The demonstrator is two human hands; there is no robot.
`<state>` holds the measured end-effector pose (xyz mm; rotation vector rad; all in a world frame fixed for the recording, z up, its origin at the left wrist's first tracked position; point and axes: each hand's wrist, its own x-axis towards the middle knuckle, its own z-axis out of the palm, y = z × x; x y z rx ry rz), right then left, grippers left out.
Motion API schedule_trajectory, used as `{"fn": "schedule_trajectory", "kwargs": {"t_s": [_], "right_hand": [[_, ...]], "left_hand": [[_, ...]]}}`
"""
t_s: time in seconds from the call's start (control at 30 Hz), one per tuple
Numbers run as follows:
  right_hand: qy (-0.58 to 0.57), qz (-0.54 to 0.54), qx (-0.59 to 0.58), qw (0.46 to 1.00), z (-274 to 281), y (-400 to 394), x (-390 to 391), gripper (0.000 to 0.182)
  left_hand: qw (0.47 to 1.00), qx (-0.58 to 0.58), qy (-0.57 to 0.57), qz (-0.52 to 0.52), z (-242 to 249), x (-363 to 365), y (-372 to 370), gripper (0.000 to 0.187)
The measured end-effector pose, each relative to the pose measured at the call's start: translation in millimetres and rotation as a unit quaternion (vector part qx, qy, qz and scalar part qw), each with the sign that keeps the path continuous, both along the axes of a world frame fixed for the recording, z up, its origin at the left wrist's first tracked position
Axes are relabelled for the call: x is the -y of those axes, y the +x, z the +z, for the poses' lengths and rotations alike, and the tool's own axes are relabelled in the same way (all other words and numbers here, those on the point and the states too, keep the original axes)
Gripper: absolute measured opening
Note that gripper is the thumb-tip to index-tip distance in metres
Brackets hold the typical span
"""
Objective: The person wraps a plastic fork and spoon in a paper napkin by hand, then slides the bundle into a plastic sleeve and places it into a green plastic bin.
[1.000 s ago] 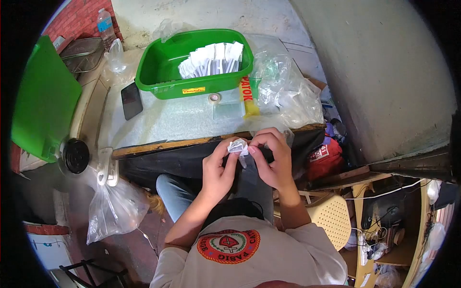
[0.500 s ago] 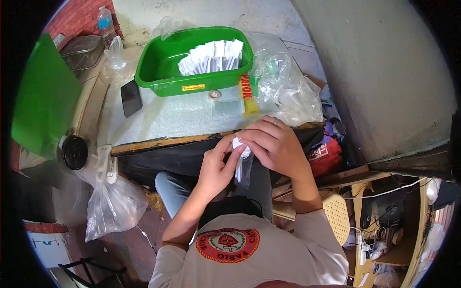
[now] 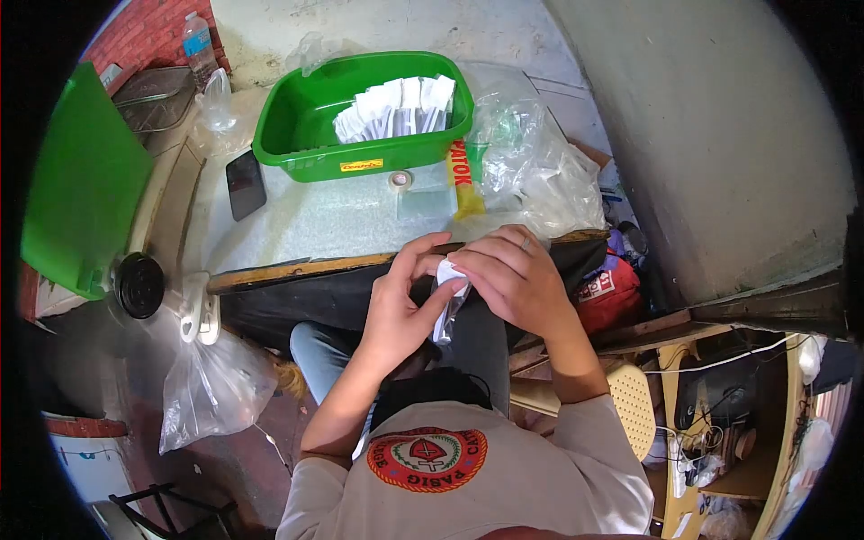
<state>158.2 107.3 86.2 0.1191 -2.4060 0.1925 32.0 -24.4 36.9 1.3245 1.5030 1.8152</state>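
In front of my lap, near the table's edge, both hands meet on a narrow clear plastic packet [image 3: 444,328] with white folded paper [image 3: 450,272] at its upper end. My left hand [image 3: 400,301] pinches it with the thumb across its front, while the index finger stretches out above. From the other side, my right hand [image 3: 508,279] grips the top end between thumb and fingers. Part of the packet is hidden behind the fingers. Beyond them, a green basin [image 3: 315,166] on the table holds a row of similar white packets [image 3: 396,106].
On the table lie a phone [image 3: 245,185], a tape roll [image 3: 400,181] and crumpled plastic bags [image 3: 549,175]. A clear bag [image 3: 216,391] hangs at the left, near a black round object [image 3: 139,285]. A wall [image 3: 720,135] stands at the right.
My left index finger has lifted and straightened away from the packet. The white top shows more, and the packet's lower end has shifted slightly left. The basin and table items stay put.
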Motion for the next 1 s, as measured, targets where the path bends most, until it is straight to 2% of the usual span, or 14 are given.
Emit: {"fn": "schedule_trajectory", "kwargs": {"t_s": [0.17, 0.23, 0.3, 0.33, 0.4, 0.5, 0.6, 0.67, 0.77, 0.83, 0.97, 1.0], "right_hand": [[0.026, -0.008, -0.020, 0.999, -9, -2, 4, 0.035], [0.036, -0.016, -0.066, 0.997, -15, -2, 2, 0.036], [0.036, -0.015, -0.074, 0.997, -15, -3, -1, 0.037], [0.036, -0.015, -0.082, 0.996, -15, -3, -2, 0.037], [0.039, -0.019, -0.086, 0.995, -14, -3, -4, 0.036], [0.031, -0.031, -0.085, 0.995, -11, -7, -3, 0.033], [0.011, -0.053, -0.082, 0.995, -13, -10, 1, 0.029], [0.005, -0.068, -0.088, 0.994, -15, -11, 0, 0.027], [0.022, -0.067, -0.079, 0.994, -16, -10, -1, 0.033], [-0.041, -0.060, -0.046, 0.996, -14, -10, 1, 0.032], [-0.044, -0.059, -0.018, 0.997, -11, -9, -1, 0.029], [-0.075, -0.048, -0.035, 0.995, -12, -9, -1, 0.027]], "left_hand": [[0.999, -0.003, 0.040, 0.035, 4, -6, 2, 0.050], [0.997, 0.004, 0.064, 0.040, 3, -9, 4, 0.049], [0.993, 0.075, 0.092, 0.009, 3, -11, 6, 0.048], [0.993, 0.075, 0.092, 0.008, -1, -11, 3, 0.048], [0.992, 0.102, 0.013, -0.075, -14, -8, -6, 0.035], [0.988, 0.114, -0.025, -0.102, -23, -7, -10, 0.025], [0.983, 0.160, -0.001, -0.089, -16, -10, -9, 0.021], [0.985, 0.154, 0.001, -0.081, -15, -12, -10, 0.021], [0.987, 0.142, 0.006, -0.068, -17, -15, -12, 0.021], [0.989, 0.137, 0.010, -0.063, -19, -16, -13, 0.022], [0.989, 0.128, 0.018, -0.068, -13, -17, -11, 0.023], [0.989, 0.128, 0.029, -0.072, -10, -17, -10, 0.023]]}}
